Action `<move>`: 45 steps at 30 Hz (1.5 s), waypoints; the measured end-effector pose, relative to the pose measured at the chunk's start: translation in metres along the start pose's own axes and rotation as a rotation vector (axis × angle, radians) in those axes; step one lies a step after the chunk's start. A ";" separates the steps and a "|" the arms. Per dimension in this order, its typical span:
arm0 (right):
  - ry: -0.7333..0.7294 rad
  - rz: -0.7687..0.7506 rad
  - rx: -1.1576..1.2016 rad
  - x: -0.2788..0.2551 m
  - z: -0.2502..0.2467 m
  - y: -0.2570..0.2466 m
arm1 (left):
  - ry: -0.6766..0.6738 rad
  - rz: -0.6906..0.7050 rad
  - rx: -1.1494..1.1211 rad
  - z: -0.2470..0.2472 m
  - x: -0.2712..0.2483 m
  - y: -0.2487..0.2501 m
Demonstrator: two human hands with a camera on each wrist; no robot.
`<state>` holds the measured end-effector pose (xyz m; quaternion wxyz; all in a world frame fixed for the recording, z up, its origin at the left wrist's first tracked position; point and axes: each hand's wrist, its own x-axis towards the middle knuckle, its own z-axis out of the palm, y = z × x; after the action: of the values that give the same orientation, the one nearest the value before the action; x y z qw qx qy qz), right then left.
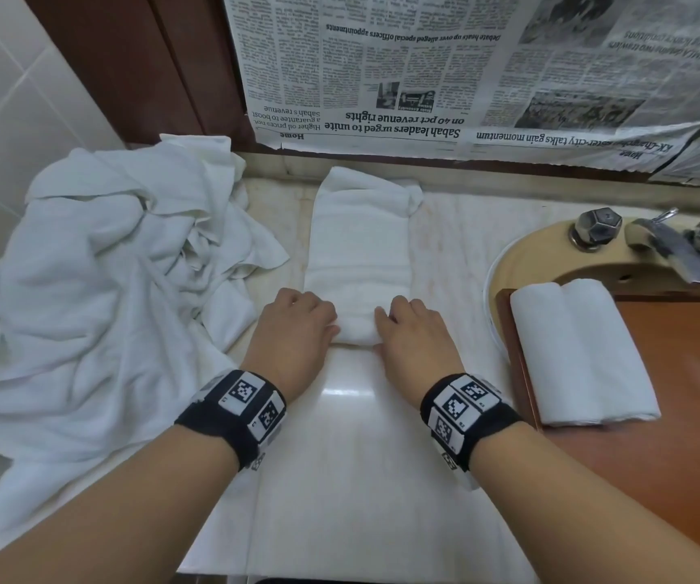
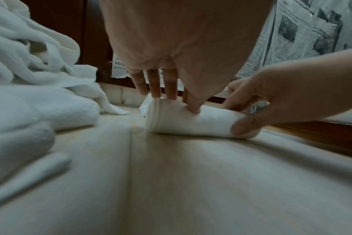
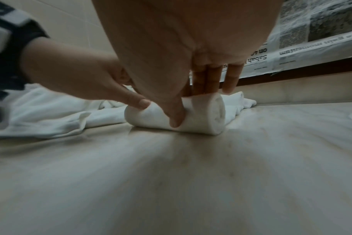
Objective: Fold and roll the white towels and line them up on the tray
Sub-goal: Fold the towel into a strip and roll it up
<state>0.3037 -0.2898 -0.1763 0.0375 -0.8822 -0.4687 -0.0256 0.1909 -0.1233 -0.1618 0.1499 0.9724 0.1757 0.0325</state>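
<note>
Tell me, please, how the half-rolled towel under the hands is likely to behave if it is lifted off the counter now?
The half-rolled towel would probably unwind: only its near end is coiled, and a long flat tail lies beyond. It looks soft and floppy, so the tail would likely droop. The left hand and right hand gripping the coil suggest that it needs holding to stay tight.
</note>
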 end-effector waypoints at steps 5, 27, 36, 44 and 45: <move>0.013 -0.011 0.140 0.004 0.000 0.010 | 0.082 0.010 -0.003 0.009 -0.007 -0.001; -0.537 -0.068 0.267 -0.063 -0.044 -0.003 | -0.295 -0.025 -0.256 0.004 -0.100 -0.013; -0.194 0.336 0.739 -0.105 -0.034 -0.011 | 0.000 -0.483 -0.601 0.001 -0.119 0.013; -0.235 0.126 0.203 -0.107 -0.023 -0.029 | 0.098 -0.296 -0.294 0.016 -0.124 0.033; -0.263 0.128 0.173 -0.102 -0.026 -0.028 | 0.097 -0.284 -0.243 0.018 -0.124 0.031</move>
<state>0.2232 -0.3607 -0.1577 0.0531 -0.8994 -0.4129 0.1331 0.0870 -0.2000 -0.1708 0.2606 0.9100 0.3127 0.0786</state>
